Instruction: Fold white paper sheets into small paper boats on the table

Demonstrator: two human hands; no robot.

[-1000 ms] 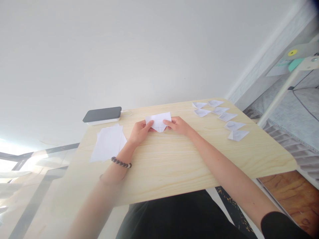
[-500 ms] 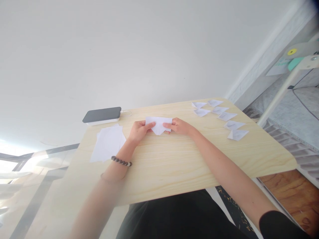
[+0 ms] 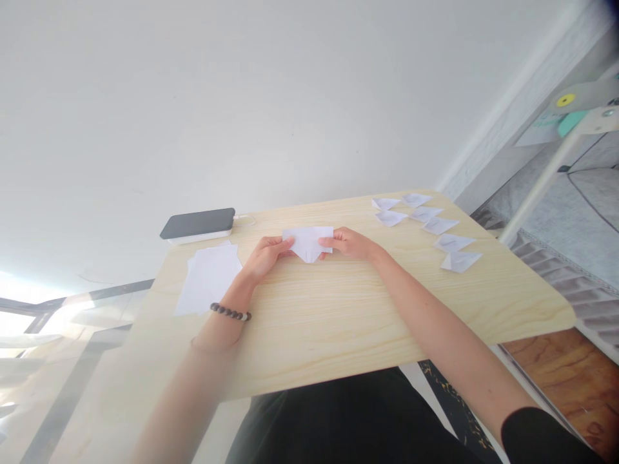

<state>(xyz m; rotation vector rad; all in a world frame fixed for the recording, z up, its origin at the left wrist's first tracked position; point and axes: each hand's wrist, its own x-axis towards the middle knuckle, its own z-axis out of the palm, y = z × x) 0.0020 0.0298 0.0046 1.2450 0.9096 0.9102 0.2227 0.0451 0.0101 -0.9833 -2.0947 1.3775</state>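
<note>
A small white folded paper [image 3: 307, 240] is held between my two hands above the middle of the table. Its top edge is straight, and its lower part narrows to a blunt point. My left hand [image 3: 265, 255] pinches the left end, thumb in front and fingers behind. At the right end, my right hand [image 3: 351, 245] grips the paper the same way. The fingers behind the sheet are mostly hidden. A stack of white paper sheets [image 3: 207, 280] lies to the left, close to my left forearm. Several folded paper boats [image 3: 453, 243] rest on the right side.
The light wooden table [image 3: 329, 335] stands against a pale wall [image 3: 290, 116]. A dark-topped phone-like device [image 3: 198, 223] with a white cable lies at the back left. Beyond the right edge is a white metal pole [image 3: 541, 183].
My left thumb has slid outward toward the paper's left edge, and my left wrist has shifted slightly left. The right hand and the paper stay nearly in place.
</note>
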